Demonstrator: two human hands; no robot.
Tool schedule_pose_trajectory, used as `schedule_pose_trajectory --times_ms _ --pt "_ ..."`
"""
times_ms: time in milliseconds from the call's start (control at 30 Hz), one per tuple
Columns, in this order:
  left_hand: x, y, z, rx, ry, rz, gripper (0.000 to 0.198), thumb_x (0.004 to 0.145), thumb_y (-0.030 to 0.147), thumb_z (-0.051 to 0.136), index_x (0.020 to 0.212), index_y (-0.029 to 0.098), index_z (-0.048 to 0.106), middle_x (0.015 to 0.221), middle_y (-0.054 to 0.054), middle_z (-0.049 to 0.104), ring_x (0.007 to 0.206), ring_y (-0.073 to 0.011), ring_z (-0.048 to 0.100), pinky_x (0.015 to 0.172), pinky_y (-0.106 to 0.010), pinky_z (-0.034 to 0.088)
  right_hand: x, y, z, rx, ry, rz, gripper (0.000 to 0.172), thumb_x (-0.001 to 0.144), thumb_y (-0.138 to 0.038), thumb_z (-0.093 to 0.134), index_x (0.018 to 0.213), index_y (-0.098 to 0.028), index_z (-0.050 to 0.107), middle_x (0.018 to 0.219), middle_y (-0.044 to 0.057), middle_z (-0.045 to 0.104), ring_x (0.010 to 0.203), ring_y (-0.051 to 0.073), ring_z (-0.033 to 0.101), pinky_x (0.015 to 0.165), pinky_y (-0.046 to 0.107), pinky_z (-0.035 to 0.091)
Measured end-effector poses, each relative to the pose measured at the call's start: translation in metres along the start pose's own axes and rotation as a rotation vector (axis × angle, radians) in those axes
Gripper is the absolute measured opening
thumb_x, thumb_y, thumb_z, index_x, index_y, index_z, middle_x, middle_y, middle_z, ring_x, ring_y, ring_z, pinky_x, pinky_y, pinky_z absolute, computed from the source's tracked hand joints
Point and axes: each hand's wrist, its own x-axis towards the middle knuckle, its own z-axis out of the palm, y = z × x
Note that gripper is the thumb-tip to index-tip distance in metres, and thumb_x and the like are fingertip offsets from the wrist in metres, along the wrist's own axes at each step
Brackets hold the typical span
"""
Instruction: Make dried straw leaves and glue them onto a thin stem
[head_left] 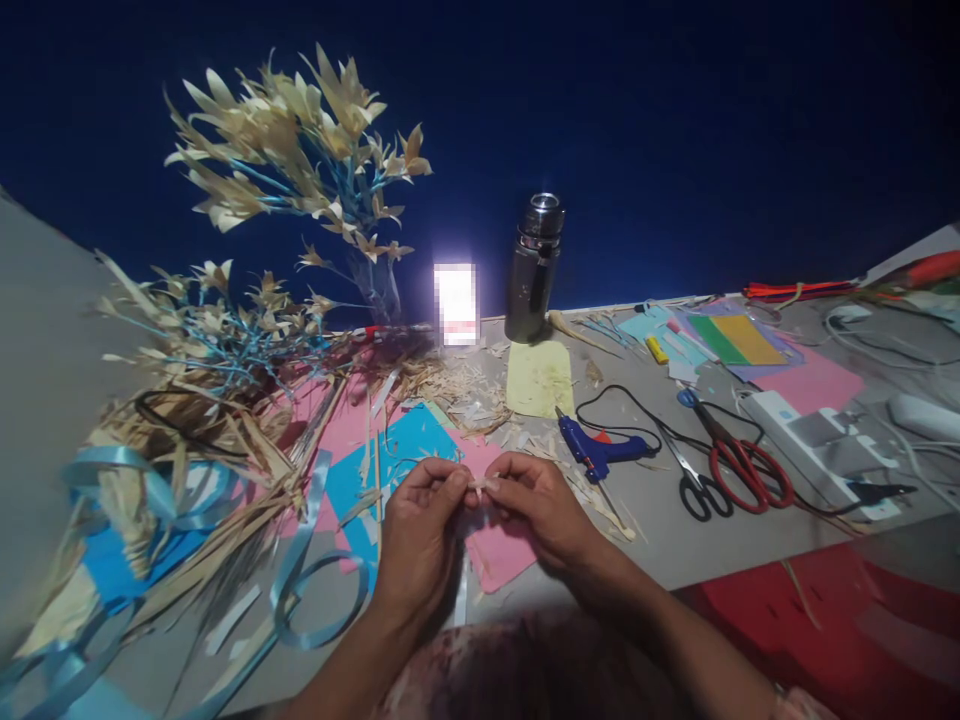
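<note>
Straw-pale sliver (478, 485), tiny and thin, pinched at either end between thumb and forefinger of left hand (417, 530) and right hand (541, 510) — both closed tight at the fingertips, other fingers curled in. Held just above the pink sheet (499, 555) near the front edge of the table (675, 540), not resting on it. Looks like shaping in hand: folding or creasing the sliver into a small petal, much like the pale ones on the blue-stemmed spray (300, 130) at the back. Probably calls next for a firm, even pinch and then something to fix it — glue gun (600, 452) just right of the right hand, scissors (742, 465) further on. Too small and too covered by fingertips to tell whether folded yet. Dry and stiff-looking, likely quick to split along the grain.
</note>
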Motion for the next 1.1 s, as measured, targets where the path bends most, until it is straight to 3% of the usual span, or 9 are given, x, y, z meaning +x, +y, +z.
schedule_pose_trajectory --times_ms 333,500,600,733,1100 --pt "-0.006 0.012 -0.004 0.035 -0.055 -0.116 0.028 0.063 0.03 0.093 0.075 0.016 0.071 0.081 -0.002 0.074 0.067 -0.0129 0.067 0.066 -0.022 0.054 -0.001 -0.008 -0.005 0.013 0.044 -0.014 0.019 0.072 -0.03 0.074 0.068 -0.017 0.062 0.055 -0.003 0.058 0.046 0.008 0.042 0.045 0.02 0.03" --pt "-0.008 0.008 -0.007 0.085 -0.129 -0.133 0.024 0.067 0.027 0.09 0.074 0.016 0.07 0.073 -0.001 0.073 0.066 -0.0135 0.068 0.066 -0.022 0.053 -0.005 -0.015 -0.003 -0.18 0.005 -0.093 0.014 0.075 -0.029 0.071 0.071 -0.017 0.063 0.066 0.001 0.068 0.06 0.014 0.061 0.06 0.026 0.046" --pt "-0.007 0.005 -0.008 0.083 -0.132 -0.109 0.022 0.068 0.026 0.09 0.074 0.017 0.071 0.069 0.0 0.072 0.067 -0.0132 0.068 0.068 -0.022 0.053 -0.007 -0.018 -0.002 -0.274 0.005 -0.137 0.013 0.076 -0.029 0.07 0.073 -0.017 0.064 0.069 0.003 0.07 0.065 0.017 0.065 0.065 0.028 0.048" --pt "-0.008 0.002 -0.007 0.087 -0.076 -0.041 0.023 0.066 0.027 0.091 0.073 0.017 0.071 0.07 0.001 0.071 0.065 -0.0119 0.066 0.066 -0.021 0.052 -0.007 -0.016 0.001 -0.21 -0.011 -0.159 0.015 0.077 -0.03 0.072 0.078 -0.018 0.063 0.069 0.001 0.071 0.065 0.017 0.066 0.063 0.027 0.048" --pt "-0.01 -0.002 -0.007 0.268 -0.052 0.084 0.013 0.071 0.026 0.085 0.072 0.018 0.074 0.077 -0.002 0.072 0.075 -0.0168 0.065 0.073 -0.026 0.052 -0.009 -0.02 0.004 -0.138 0.027 -0.199 0.013 0.075 -0.028 0.073 0.074 -0.018 0.065 0.072 0.0 0.066 0.062 0.013 0.055 0.059 0.024 0.04"
